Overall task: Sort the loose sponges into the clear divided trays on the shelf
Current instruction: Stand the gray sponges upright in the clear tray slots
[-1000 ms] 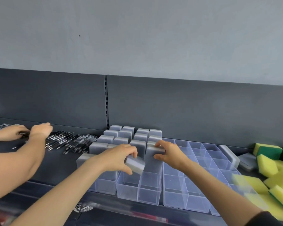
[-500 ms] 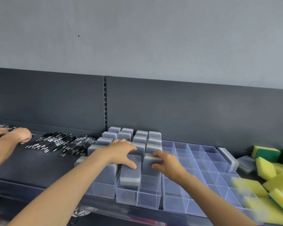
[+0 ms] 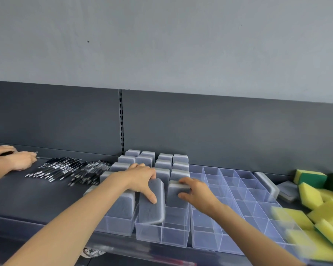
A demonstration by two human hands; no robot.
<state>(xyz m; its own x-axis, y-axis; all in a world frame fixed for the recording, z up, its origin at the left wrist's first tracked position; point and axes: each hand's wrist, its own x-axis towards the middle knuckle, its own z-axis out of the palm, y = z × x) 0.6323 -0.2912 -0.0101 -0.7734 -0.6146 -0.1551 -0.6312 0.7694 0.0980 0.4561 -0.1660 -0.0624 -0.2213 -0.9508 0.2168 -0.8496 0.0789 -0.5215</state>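
Left hand [image 3: 140, 176] grips a grey sponge [image 3: 151, 208] in the clear tray [image 3: 161, 237]; right hand [image 3: 197, 192] grips the neighbouring sponge [image 3: 176, 200].

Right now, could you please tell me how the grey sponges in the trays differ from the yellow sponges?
The grey sponges stand on edge in rows inside a clear tray; the yellow sponges lie jumbled in a loose heap at the right. The left hand and right hand each hold a grey sponge; nobody touches the yellow ones. Both kinds are rectangular two-layer blocks.
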